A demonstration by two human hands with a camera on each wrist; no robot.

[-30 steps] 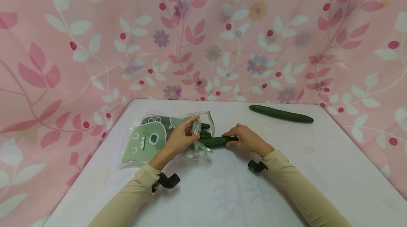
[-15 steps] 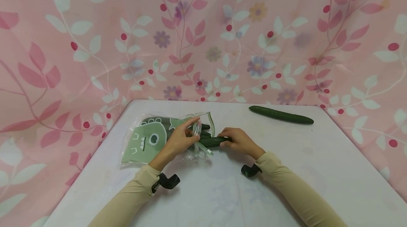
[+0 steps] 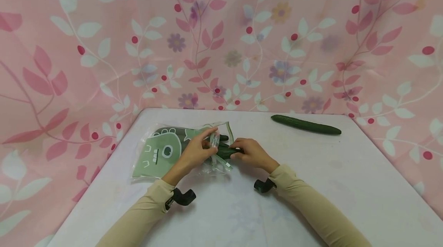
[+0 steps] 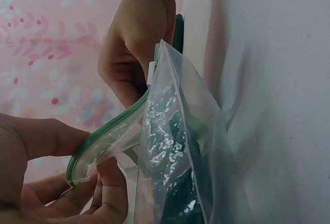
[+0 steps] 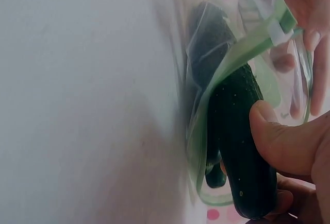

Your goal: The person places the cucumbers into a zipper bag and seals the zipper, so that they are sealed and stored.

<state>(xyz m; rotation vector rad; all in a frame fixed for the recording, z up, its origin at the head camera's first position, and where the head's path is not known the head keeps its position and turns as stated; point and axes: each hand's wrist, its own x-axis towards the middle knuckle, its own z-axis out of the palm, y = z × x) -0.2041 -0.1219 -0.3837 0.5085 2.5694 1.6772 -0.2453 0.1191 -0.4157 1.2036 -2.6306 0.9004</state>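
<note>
Gripping one end of a dark green cucumber (image 5: 240, 141) in the right hand (image 3: 254, 152): thumb on one side, fingers curled round the other, spread only to the cucumber's thickness. Its body runs ahead of the right fingertips, through the mouth of the clear zip bag (image 3: 157, 156). Left hand (image 3: 195, 151) has the bag's green-edged rim pinched, thumb and fingers nearly together, index finger out straight. White slider (image 5: 278, 34) sits near the left fingertips, on the person's side. Bag body lies flat under and left of the left hand, cartoon print up. Another cucumber end (image 3: 224, 137) pokes out just right of the left fingers, on the far side of the gripped one. Loose cucumber (image 3: 306, 124) is well beyond the right fingers, off to the right, on the white table (image 3: 242, 216). Pink floral cloth (image 3: 221, 47) hangs behind.
</note>
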